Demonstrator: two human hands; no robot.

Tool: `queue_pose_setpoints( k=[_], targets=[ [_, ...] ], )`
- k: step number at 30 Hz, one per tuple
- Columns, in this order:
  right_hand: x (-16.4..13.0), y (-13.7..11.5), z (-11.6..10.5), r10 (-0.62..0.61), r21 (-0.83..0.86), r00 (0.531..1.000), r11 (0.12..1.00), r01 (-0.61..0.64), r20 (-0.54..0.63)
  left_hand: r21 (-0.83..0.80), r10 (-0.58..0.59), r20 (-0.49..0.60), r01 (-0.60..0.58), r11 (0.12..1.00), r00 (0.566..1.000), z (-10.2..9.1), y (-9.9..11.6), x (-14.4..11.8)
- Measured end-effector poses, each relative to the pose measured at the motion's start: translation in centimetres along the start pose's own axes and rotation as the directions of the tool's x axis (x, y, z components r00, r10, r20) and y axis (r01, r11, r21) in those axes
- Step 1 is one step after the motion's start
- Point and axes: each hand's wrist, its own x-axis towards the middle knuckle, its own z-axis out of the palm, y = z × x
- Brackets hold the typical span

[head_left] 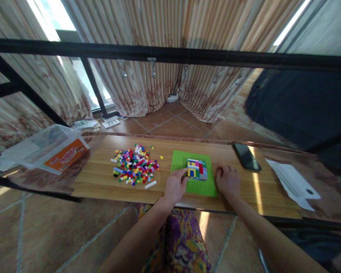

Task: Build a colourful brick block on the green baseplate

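Note:
A green studded baseplate (199, 189) lies on the wooden board, and a low block of multicoloured toy bricks (197, 169) is built up near its middle. My left hand (176, 185) rests over the plate's left side. Its fingers are bent together, with the tips at the left edge of the brick block; whatever they may pinch is hidden. To the right of the plate, my right hand (228, 181) lies on the board in a loose fist, with no brick showing in it. A pile of loose coloured bricks (136, 165) is spread left of the plate.
A black phone (247, 156) lies at the back right, beside white papers (292, 184). At far left stands a clear plastic box (65, 142) with an orange label. A long white brick (150, 184) sits at the pile's front. A dark metal bar (170, 53) crosses beyond the board.

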Motion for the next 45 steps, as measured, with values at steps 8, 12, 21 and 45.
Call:
queue_pose_setpoints(
  k=[8, 12, 21, 45],
  targets=[
    [-0.1, 0.7, 0.2, 0.025, 0.129, 1.000, 0.991, -0.025, -0.002, 0.038, -0.003, 0.019, 0.003, 0.999, 1.000, 0.0, 0.0, 0.2],
    [0.4, 0.1, -0.5, 0.106, 0.336, 0.993, 0.935, -0.116, 0.050, 0.088, 0.013, 0.015, -0.015, 0.996, 1.000, 0.1, 0.0, 0.2],
    [3.5, -6.9, -2.0, -0.432, 0.553, 0.881, 0.789, 0.268, 0.190, 0.098, 0.060, 0.020, -0.061, 0.993, 0.998, 0.0, -0.1, 0.1],
    [0.0, -7.0, -5.0, -0.500, 0.224, 0.860, 0.854, 0.469, 0.106, 0.200, 0.156, -0.206, -0.114, 0.973, 0.966, -0.2, -0.2, -0.5]
  ],
)
